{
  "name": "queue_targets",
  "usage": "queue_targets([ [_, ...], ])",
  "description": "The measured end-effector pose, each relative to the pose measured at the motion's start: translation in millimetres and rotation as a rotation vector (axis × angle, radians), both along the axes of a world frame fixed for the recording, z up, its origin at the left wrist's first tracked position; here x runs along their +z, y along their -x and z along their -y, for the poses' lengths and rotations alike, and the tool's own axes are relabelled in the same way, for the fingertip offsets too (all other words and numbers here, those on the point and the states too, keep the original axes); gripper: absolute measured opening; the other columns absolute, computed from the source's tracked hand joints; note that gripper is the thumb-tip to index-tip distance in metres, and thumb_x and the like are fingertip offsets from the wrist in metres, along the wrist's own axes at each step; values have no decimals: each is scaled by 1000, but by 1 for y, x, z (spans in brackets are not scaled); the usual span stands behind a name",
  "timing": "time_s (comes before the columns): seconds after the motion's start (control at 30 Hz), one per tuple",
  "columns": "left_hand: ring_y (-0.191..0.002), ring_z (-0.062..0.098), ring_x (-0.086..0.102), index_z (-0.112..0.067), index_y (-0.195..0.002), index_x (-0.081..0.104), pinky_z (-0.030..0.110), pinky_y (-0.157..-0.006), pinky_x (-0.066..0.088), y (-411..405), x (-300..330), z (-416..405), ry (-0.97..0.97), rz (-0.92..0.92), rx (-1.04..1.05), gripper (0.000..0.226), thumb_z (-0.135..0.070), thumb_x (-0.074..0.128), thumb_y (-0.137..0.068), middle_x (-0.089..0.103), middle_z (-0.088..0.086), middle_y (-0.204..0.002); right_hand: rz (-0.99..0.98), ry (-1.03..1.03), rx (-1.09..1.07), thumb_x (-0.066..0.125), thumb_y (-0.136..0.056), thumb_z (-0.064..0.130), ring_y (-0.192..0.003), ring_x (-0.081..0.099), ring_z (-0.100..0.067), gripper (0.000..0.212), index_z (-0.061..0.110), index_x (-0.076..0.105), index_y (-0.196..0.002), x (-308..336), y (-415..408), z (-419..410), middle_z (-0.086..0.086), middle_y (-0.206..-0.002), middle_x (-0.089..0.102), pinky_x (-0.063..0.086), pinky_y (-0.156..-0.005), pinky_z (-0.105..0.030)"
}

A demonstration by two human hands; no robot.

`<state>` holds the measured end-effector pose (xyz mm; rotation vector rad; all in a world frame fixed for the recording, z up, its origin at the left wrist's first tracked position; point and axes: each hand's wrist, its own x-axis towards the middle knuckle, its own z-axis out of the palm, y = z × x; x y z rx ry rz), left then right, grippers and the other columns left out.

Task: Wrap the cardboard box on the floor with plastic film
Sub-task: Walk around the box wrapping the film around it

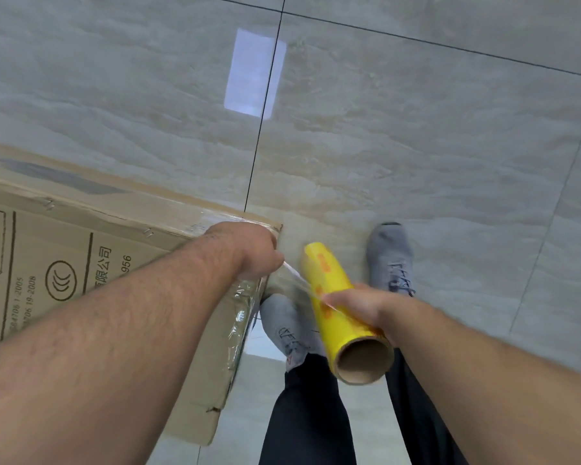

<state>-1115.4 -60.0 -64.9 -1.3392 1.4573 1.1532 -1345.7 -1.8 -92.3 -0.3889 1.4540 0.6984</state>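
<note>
One cardboard box (81, 263) on the tiled floor (416, 146) at left, left hand (249, 250) pinching plastic film (294, 273) at its corner, right hand (359, 303) gripping one yellow film roll (332, 297), two grey shoes (388, 256)
</note>
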Motion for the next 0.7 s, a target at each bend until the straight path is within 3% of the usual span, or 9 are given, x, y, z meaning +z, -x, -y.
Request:
queue_targets([
  [0.07, -112, 23, 61, -30, -118, 65, 37, -92, 50, 2, 1, -4, 43, -7, -16, 36, -46, 41, -97, 66, -3, -126, -15, 51, 175, 76, -80, 71, -124, 65, -37, 107, 14, 38, -162, -2, -1, -12, -16, -152, 56, 53, -108, -45],
  [0.17, -100, 26, 58, -26, -96, 58, 35, -79, 45, 3, 3, -11, 111, 2, -40, 24, -41, 40, -98, 63, 1, -110, 18, 77, 241, 68, -99, 56, -141, 55, -34, 90, 9, 31, -167, 3, -16, -24, -17, -164, 44, 45, -105, -37],
  [0.27, -89, 26, 54, -23, -79, 49, 33, -68, 37, 2, 7, -20, 254, -3, 29, 27, -36, 40, -100, 57, -1, -93, 75, 82, 210, 61, -107, 46, -154, 41, -30, 82, 9, 23, -170, 14, -36, -36, -15, -173, 31, 38, -116, -34],
  [0.33, -83, 27, 53, -23, -79, 49, 35, -65, 34, -2, 12, -31, 404, -21, 79, 27, -35, 39, -101, 61, -1, -93, 63, 92, 159, 65, -104, 47, -156, 37, -31, 92, 7, 16, -171, 0, -46, -54, -14, -175, 26, 35, -120, -35],
  [0.43, -88, 30, 57, -23, -83, 54, 39, -76, 39, 0, 22, -54, 549, -53, -8, 24, -34, 41, -101, 63, -2, -93, 40, 93, 166, 71, -95, 58, -154, 41, -32, 108, 7, 14, -171, -13, -48, -72, -15, -173, 29, 37, -124, -37],
  [0.6, -124, 26, 54, -27, -120, 68, 41, -109, 35, 10, 23, -80, 541, -73, -391, 34, -38, 42, -101, 66, -5, -124, 10, 58, 98, 62, -78, 79, -130, 62, -37, 108, 13, 41, -161, -21, -38, -75, -16, -152, 56, 47, -115, -46],
  [0.7, -119, 25, 61, -26, -127, 63, 42, -114, 33, 27, 16, -85, 465, -157, -555, 33, -28, 46, -98, 67, -4, -125, -12, 88, 25, 51, -80, 86, -142, 53, -39, 114, 14, 34, -166, -25, -39, -83, -16, -160, 50, 40, -121, -48],
])
